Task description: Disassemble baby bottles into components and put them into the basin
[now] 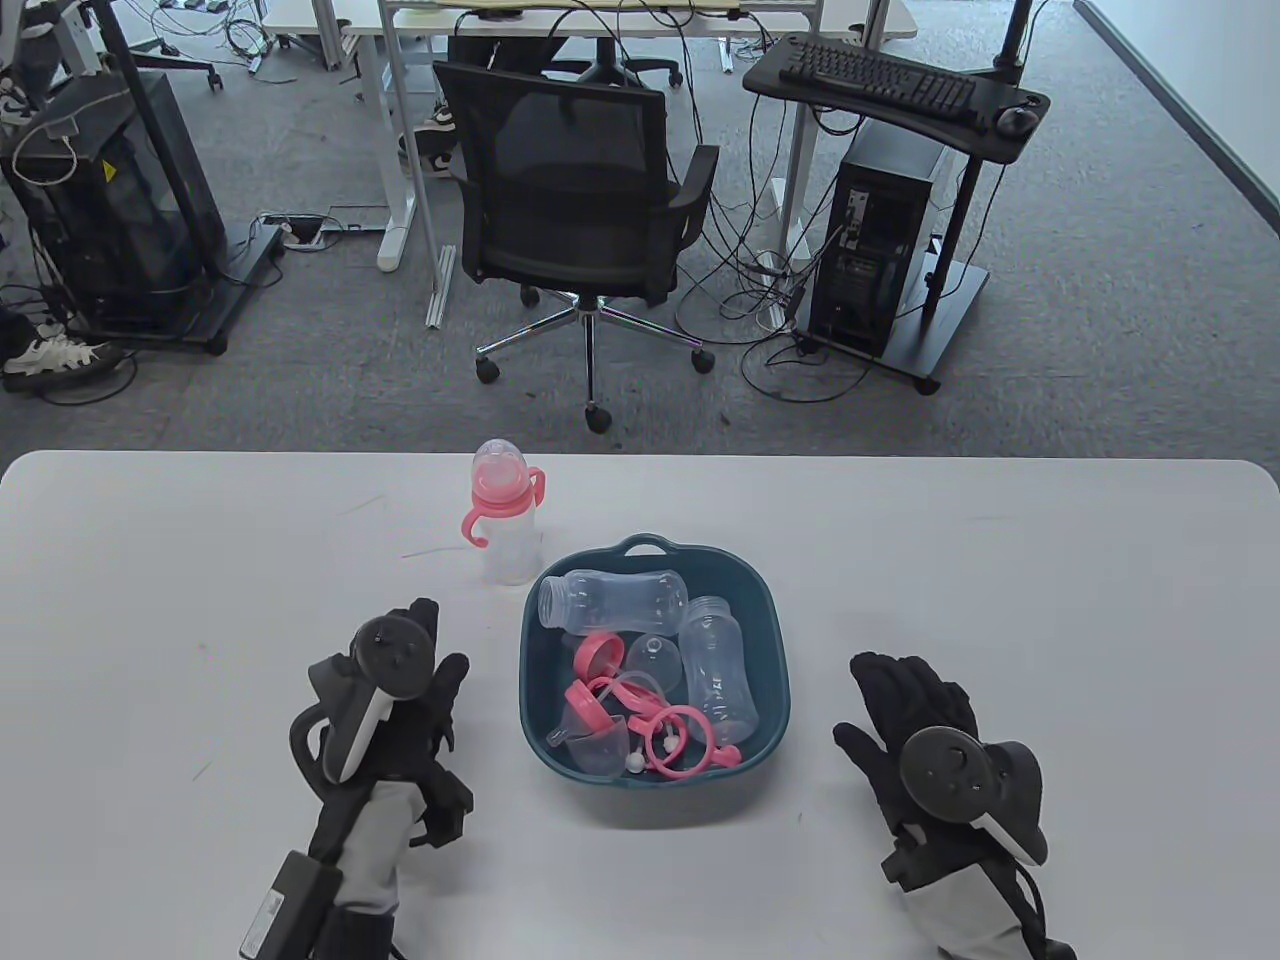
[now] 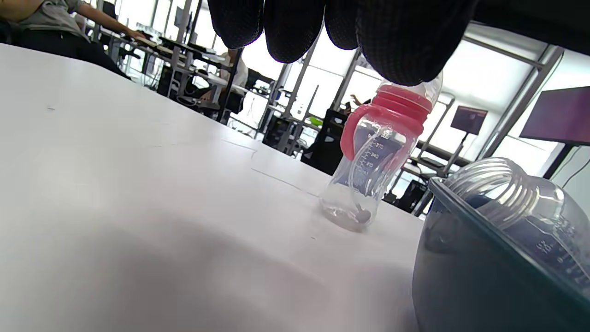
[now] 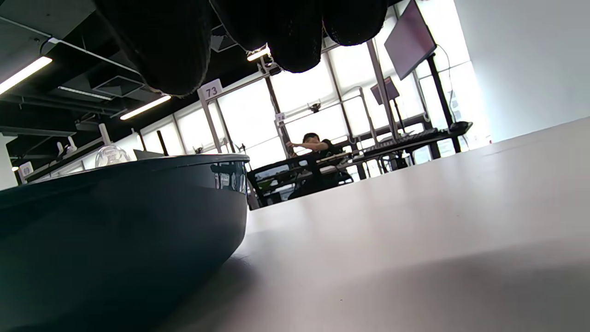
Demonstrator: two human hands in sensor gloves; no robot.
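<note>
Teal plastic basin point(image 1: 654, 552) holds two dismantled bottles' parts; one pink-handled clear baby bottle point(image 1: 505, 525) remains assembled; both hands point(image 1: 400, 690) point(image 1: 925, 725) rest open, empty.

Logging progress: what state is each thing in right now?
Pink-handled bottle: upright, still assembled, behind the basin.
Basin: holds loose parts.
Two clear bottle bodies: on their sides, capless.
Pink collars and handles: detached, in the basin.
Left hand: open, empty.
Right hand: open, empty.
</note>
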